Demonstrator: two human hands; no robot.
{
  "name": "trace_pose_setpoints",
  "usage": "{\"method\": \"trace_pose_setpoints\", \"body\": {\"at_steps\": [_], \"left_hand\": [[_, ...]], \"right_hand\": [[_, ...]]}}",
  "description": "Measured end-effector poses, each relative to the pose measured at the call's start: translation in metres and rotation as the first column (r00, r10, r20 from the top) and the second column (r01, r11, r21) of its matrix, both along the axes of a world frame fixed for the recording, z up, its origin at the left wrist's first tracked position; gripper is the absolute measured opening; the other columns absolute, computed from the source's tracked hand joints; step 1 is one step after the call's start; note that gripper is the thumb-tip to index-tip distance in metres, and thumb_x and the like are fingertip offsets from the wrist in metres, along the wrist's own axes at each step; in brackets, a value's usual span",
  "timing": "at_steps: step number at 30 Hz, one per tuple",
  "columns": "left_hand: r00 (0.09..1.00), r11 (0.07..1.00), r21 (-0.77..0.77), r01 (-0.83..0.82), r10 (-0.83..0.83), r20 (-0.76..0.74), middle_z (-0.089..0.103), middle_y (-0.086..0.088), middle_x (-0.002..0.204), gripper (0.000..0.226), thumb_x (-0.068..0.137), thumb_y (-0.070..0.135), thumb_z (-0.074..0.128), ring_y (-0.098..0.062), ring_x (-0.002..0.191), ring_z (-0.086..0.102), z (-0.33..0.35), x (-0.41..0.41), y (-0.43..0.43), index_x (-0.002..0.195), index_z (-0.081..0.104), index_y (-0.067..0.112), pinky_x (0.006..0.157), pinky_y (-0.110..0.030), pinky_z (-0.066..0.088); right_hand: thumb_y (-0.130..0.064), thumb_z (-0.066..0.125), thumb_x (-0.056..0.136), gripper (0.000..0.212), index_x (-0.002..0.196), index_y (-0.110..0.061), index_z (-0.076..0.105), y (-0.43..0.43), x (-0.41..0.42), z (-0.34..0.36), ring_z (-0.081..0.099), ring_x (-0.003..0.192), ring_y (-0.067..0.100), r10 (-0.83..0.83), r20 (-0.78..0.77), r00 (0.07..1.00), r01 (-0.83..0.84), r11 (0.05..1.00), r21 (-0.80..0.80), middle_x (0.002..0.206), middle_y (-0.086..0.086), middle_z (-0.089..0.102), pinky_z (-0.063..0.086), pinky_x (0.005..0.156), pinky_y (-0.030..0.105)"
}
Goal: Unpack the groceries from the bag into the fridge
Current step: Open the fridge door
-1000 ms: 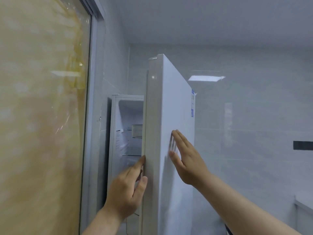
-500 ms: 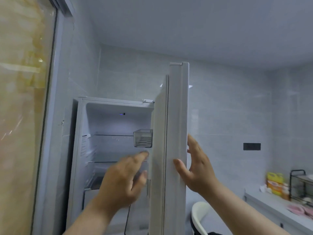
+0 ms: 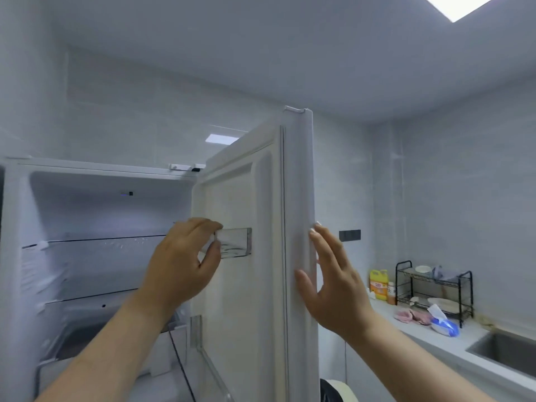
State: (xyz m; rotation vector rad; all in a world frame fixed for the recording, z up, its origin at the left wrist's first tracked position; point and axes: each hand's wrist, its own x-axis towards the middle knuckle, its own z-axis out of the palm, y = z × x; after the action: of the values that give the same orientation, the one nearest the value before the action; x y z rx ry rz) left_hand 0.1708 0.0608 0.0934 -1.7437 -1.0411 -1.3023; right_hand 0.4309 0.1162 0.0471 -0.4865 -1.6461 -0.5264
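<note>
Right hand flat, fingers straight, pressing fridge door edge; left hand curled at door bin, hold undeterminable; door swung wider than a second ago, shelves of fridge now accessible; bag, groceries unseen.

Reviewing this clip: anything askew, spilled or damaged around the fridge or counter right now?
Nothing stands out. The fridge door stands open with its clear door bin level, the shelves look straight, and the right hand lies flat on the door's edge. The pink cloth on the counter is crumpled; nothing looks spilled.
</note>
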Motion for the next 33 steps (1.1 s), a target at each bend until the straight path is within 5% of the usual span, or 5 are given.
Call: {"method": "trace_pose_setpoints", "body": {"at_steps": [6,13,23,28,33], "left_hand": [[0.993,0.993,0.036,0.108,-0.107,-0.043,0.069,-0.004,0.103,0.037,0.092,0.030,0.052,-0.023,0.094,0.061,0.001,0.027,0.021,0.117,0.070,0.009,0.084,-0.025,0.045],[0.972,0.968,-0.100,0.232,-0.228,0.049,0.064,0.000,0.122,0.046,0.089,0.040,0.048,-0.012,0.117,0.054,-0.001,0.017,0.055,0.121,0.066,0.013,0.104,-0.005,0.025],[0.960,0.945,-0.172,0.279,-0.268,0.080,0.065,0.005,0.110,0.045,0.082,0.041,0.053,-0.011,0.107,0.052,0.006,0.011,0.112,0.118,0.070,0.020,0.095,-0.022,0.037],[0.962,0.954,-0.126,0.272,-0.271,0.028,0.068,0.000,0.099,0.037,0.077,0.026,0.068,-0.021,0.092,0.055,0.009,0.024,0.139,0.112,0.073,0.018,0.086,-0.037,0.047],[0.953,0.951,-0.084,0.297,-0.300,-0.026,0.070,0.001,0.101,0.041,0.080,0.040,0.059,-0.020,0.093,0.056,0.010,0.030,0.156,0.110,0.074,0.017,0.085,-0.035,0.049]], "right_hand": [[-0.057,0.059,0.077,0.087,0.146,-0.013,0.031,0.007,0.000,-0.013,0.031,0.141,0.024,-0.211,-0.004,0.978,0.209,0.970,-0.125,0.158,0.009,0.025,0.033,0.106,0.038],[-0.035,0.071,0.074,0.087,0.148,-0.023,0.026,0.038,0.015,-0.019,0.015,0.147,0.002,-0.191,-0.123,0.974,0.162,0.964,-0.211,0.161,0.002,0.021,0.021,0.111,0.032],[-0.018,0.074,0.080,0.061,0.134,-0.014,0.046,0.067,0.027,-0.032,0.043,0.123,0.025,-0.389,-0.245,0.888,0.353,0.918,-0.178,0.133,0.011,0.051,0.045,0.098,0.060],[-0.033,0.077,0.077,0.075,0.139,-0.003,0.047,0.074,0.027,-0.044,0.034,0.133,0.018,-0.426,-0.216,0.879,0.354,0.885,-0.303,0.139,0.013,0.051,0.035,0.109,0.048],[-0.021,0.085,0.074,0.082,0.142,-0.003,0.044,0.089,0.036,-0.045,0.036,0.135,0.020,-0.447,-0.200,0.872,0.355,0.858,-0.370,0.142,0.013,0.049,0.028,0.112,0.031]]}}
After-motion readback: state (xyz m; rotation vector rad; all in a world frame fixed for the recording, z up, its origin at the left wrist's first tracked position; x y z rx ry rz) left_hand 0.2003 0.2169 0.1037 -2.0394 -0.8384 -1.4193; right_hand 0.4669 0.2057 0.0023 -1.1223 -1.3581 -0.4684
